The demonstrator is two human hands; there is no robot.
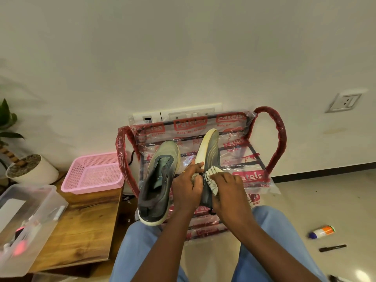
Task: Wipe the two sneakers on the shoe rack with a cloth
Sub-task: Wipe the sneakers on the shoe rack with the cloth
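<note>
White wall behind, pale floor below. Plastic-wrapped shoe rack at frame centre. First sneaker sits upright on rack, left of centre. Second sneaker tipped on edge, sole facing left, just right of first. Left hand grips second sneaker, fingers curled round sole edge. Right hand bunches white cloth, pressing it to grey upper. Pink basket and clear box on wooden table, lower left. Tube and black pen on floor, lower right.
</note>
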